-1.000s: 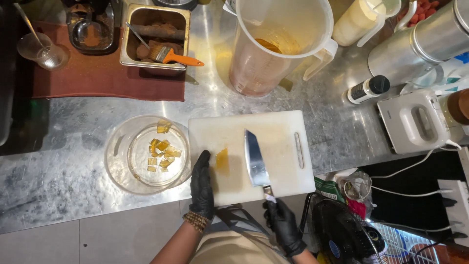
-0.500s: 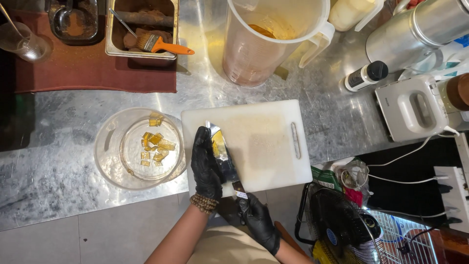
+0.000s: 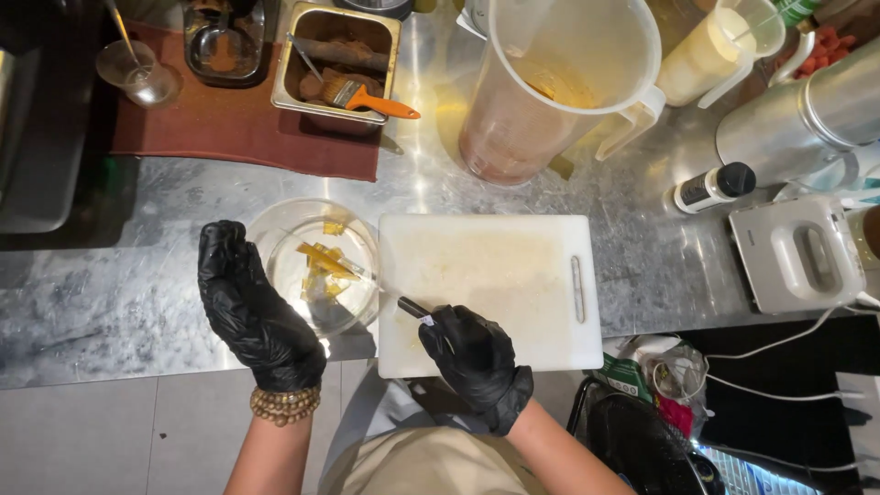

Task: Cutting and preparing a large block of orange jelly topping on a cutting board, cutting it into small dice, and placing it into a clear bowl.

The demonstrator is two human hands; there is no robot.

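- My right hand [image 3: 477, 362], in a black glove, is closed around the dark handle of a knife [image 3: 380, 284]; the blade runs toward 10 o'clock, out over the rim of the glass bowl [image 3: 275, 229]
- My left hand [image 3: 252, 307], also in a black glove, grips nothing; its fingers are loosely curled, and it hovers at the bowl's 9 o'clock edge; whether it touches the glass I cannot tell; a beaded bracelet [image 3: 285, 403] sits on that wrist
- The yellow fruit pieces [image 3: 321, 268] lie inside the bowl, right under the knife tip; some seem to cling to the blade
- The white cutting board [image 3: 513, 284] lies just at 3 o'clock of the bowl, its surface bare; my right hand rests over its near left corner
- At 12 o'clock of the board stands a large clear pitcher [image 3: 559, 87] on the steel counter [image 3: 128, 284]
- At 11 o'clock, a metal tray [image 3: 339, 60] with an orange-handled brush [image 3: 362, 94] sits on a dark red mat [image 3: 238, 128]
- At 3 o'clock of the board, well apart, a white hand mixer [image 3: 802, 252] and a small black-capped bottle [image 3: 715, 186]
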